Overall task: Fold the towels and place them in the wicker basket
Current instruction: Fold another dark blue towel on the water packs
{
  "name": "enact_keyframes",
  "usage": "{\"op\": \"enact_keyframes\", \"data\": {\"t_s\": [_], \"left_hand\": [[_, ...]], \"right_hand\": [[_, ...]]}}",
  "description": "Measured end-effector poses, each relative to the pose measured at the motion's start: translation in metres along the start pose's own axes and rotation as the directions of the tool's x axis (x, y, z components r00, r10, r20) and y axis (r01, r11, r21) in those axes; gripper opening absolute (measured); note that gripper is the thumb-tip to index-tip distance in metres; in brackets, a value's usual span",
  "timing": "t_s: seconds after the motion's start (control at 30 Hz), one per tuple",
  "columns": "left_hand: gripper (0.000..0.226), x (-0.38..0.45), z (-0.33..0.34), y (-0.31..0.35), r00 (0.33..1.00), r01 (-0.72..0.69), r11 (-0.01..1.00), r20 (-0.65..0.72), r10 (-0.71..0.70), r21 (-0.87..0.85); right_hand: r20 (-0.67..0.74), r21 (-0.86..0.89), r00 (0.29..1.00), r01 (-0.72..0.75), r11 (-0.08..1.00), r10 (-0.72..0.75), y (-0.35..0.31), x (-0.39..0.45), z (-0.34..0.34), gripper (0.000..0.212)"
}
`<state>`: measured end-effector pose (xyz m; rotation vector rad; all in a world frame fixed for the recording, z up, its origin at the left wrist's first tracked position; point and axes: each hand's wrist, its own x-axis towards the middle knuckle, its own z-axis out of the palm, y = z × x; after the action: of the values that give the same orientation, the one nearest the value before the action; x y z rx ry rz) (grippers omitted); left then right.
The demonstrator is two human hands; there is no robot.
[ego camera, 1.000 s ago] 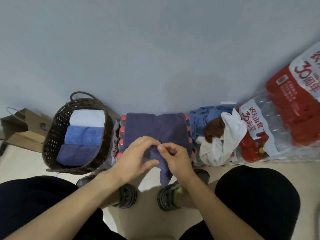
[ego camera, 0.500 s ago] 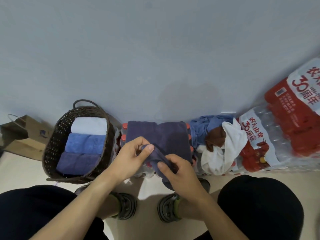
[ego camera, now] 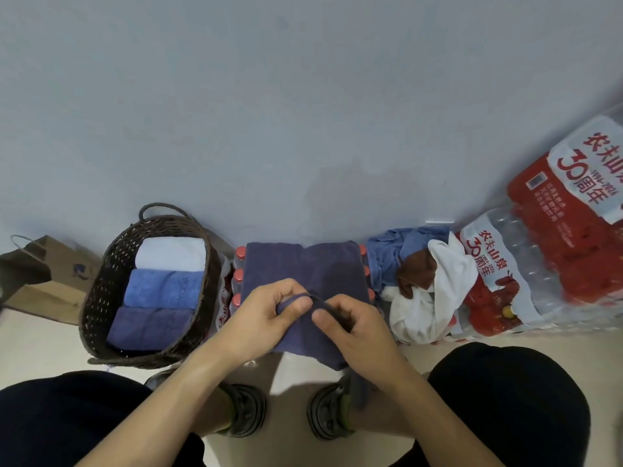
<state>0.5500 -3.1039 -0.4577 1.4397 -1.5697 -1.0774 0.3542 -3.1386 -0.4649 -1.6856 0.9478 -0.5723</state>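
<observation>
A dark purple towel (ego camera: pixel 303 267) lies spread over a pack of red-capped bottles (ego camera: pixel 238 274) against the wall, its near part hanging toward me. My left hand (ego camera: pixel 266 315) pinches the towel's near edge between thumb and fingers. My right hand (ego camera: pixel 354 328) grips the same edge just to the right, fingers curled round the cloth. The dark wicker basket (ego camera: pixel 101 291) stands to the left. It holds three folded towels in a row: white (ego camera: pixel 172 252), blue (ego camera: pixel 161 288) and dark purple (ego camera: pixel 148 326).
A heap of unfolded blue (ego camera: pixel 387 254), brown (ego camera: pixel 414 274) and white towels (ego camera: pixel 431 298) sits right of the bottles. Wrapped red-and-white packs of water bottles (ego camera: pixel 539 264) are stacked further right. A brown paper bag (ego camera: pixel 43 281) lies left of the basket. My knees and sandalled feet fill the foreground.
Both hands stayed together on the purple towel's near edge, shifting their grip along it. The camera view tilted slightly downward, then settled. The basket and heap have not moved.
</observation>
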Motion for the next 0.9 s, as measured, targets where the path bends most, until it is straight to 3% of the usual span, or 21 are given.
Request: {"op": "enact_keyframes", "data": {"t_s": [0.17,0.3,0.43,0.57,0.7,0.9], "left_hand": [[0.015,0.000,-0.010,-0.009,0.998,0.033,0.999,-0.058,-0.032,0.019],[0.015,0.003,-0.018,-0.017,0.992,0.081,0.995,-0.105,-0.074,0.061],[0.017,0.007,-0.022,-0.023,0.985,0.131,0.988,-0.122,-0.120,0.087],[0.022,0.016,-0.029,-0.035,0.977,0.187,0.970,-0.133,-0.167,0.156],[0.026,0.030,-0.037,-0.053,0.949,0.278,0.912,-0.230,-0.214,0.300],[0.032,0.058,-0.043,-0.084,0.916,0.380,0.838,-0.281,-0.285,0.390]], "right_hand": [[0.191,-0.191,0.976,-0.067,0.979,0.104,0.005,-0.002,-0.037,0.026],[0.332,-0.327,0.909,-0.139,0.935,0.251,0.011,-0.008,-0.079,0.026],[0.461,-0.234,0.819,-0.258,0.937,0.341,0.012,-0.007,-0.114,0.023],[0.396,-0.011,0.845,-0.388,0.922,0.360,0.022,0.007,-0.136,0.048],[0.292,0.302,0.861,-0.496,0.814,0.417,0.031,0.029,-0.142,0.032],[-0.064,0.539,0.826,-0.444,0.716,0.560,0.056,0.085,-0.114,0.024]]}}
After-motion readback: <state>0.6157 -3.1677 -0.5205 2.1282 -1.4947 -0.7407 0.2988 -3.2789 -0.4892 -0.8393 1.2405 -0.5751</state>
